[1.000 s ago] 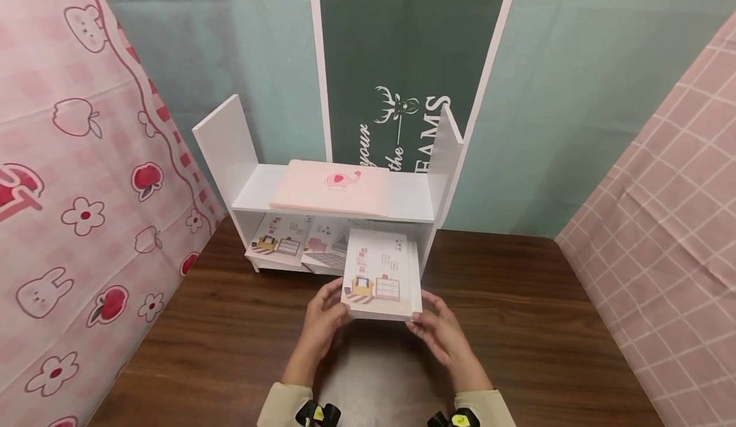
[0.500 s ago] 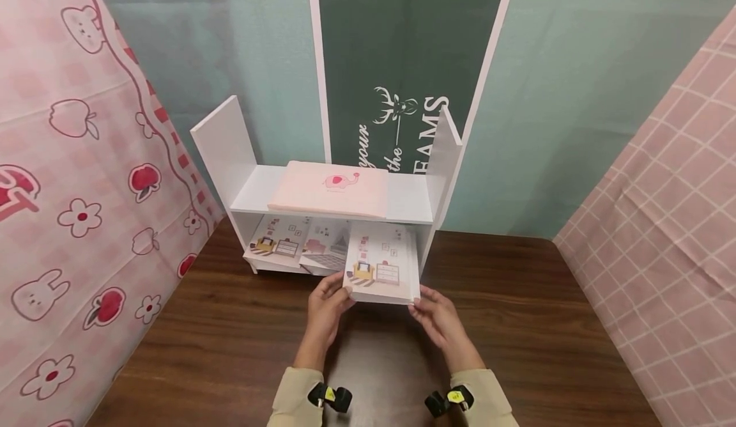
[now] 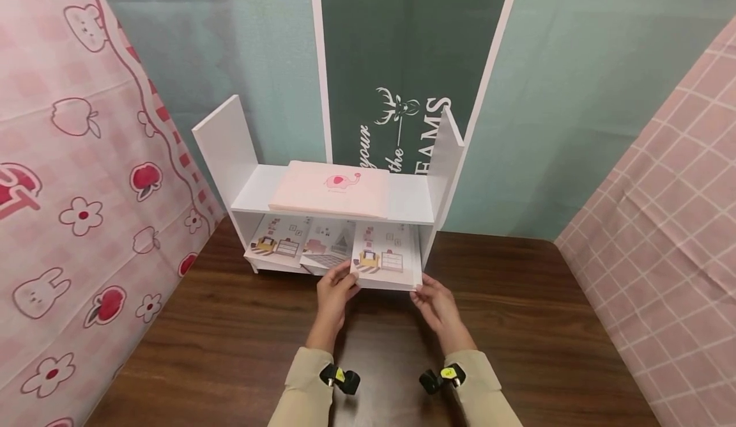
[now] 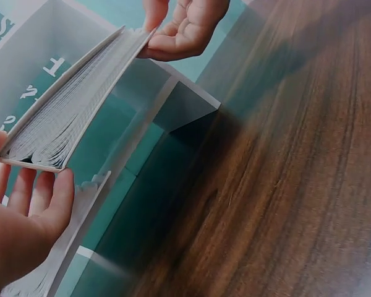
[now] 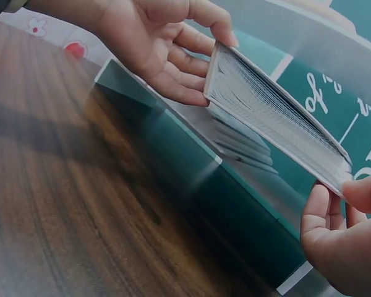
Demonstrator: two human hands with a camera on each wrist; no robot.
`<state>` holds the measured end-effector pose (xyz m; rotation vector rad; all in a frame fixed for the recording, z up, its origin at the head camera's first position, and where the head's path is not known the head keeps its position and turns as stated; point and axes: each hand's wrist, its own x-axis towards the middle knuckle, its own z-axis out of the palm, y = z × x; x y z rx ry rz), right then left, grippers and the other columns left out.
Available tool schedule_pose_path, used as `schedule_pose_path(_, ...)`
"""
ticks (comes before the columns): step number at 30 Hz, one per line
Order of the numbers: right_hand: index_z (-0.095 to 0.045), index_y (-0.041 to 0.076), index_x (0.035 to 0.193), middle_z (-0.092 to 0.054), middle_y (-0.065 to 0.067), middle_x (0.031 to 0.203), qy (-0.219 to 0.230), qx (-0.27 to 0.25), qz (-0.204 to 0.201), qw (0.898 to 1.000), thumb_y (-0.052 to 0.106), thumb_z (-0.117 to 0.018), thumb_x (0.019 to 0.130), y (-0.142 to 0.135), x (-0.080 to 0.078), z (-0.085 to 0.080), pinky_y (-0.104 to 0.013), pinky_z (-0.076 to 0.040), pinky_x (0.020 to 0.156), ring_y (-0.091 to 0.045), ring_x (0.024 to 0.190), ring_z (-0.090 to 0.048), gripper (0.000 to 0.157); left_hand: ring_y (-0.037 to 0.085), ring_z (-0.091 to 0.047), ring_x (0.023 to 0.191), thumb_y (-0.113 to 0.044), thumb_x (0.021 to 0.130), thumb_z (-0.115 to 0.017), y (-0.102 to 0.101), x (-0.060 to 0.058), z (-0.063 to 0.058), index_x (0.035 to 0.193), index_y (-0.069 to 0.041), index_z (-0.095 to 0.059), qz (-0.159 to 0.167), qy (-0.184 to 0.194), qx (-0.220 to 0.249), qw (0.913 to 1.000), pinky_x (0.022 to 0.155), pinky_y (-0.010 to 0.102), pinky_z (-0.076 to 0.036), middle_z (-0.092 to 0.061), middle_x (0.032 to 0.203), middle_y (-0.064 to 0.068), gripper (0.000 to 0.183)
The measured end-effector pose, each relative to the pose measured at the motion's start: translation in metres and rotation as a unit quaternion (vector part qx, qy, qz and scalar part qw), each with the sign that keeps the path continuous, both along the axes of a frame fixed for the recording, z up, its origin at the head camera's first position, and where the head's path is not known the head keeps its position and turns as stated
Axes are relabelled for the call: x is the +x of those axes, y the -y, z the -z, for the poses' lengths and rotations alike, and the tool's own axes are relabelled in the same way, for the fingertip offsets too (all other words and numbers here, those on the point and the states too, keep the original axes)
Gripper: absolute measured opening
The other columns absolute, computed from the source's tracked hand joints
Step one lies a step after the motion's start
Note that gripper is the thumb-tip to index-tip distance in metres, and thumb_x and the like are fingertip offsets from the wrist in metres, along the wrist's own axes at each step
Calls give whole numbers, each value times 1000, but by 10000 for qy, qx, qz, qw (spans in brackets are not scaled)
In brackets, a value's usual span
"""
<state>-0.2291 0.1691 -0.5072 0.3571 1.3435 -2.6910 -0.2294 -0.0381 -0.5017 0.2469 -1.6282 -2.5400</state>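
In the head view a photo album with a drawn room on its pale cover lies partly inside the lower compartment of a white shelf, its front end jutting out. My left hand grips its near left corner, and my right hand pinches the near right corner. Both wrist views show the album's page edges, with thumbs on top and fingers underneath. Left of it in the same compartment lie another album with a matching cover and one with a grey-pink room picture.
On the upper shelf lies a pale pink album with an elephant drawing. The shelf stands at the back of a dark wooden table. Pink patterned cloth hangs at left, checked pink cloth at right, and green-blue cloth behind.
Both hands have moved forward, away from me, sliding the photo album deeper into the lower compartment on the right. The grip on its two near corners is the same.
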Motion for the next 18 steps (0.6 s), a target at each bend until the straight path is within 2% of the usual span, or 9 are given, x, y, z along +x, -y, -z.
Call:
schedule_pose_path(6,-39,-7,121,-55,-7,92,32,-249,10,9997,-15,-33,90,-3,-11,-2,-24,-46,72,-15,78,-50,33,12,-59,81,2,83,-62,-4,-12,-1,120,9,-54,29,14,-29,10000,76,40,-53,-61,106,14,38)
schedule_pose_path(13,-37,-6,123,-55,-8,91,182,-470,87,9987,-14,-31,91,-3,-19,-4,-24,-45,73,-15,77,-50,33,13,-58,78,2,83,-62,-9,-19,1,119,7,-56,-99,93,3,9999,71,34,-53,-61,104,13,37)
schedule_pose_path(18,-40,-3,114,-52,-8,91,247,-652,159,9974,-14,-30,91,-3,-21,-4,-24,-45,72,-14,76,-49,27,13,-58,78,-2,84,-63,-12,-22,0,118,6,-58,-173,62,-238,9995,73,37,-53,-61,103,14,36)
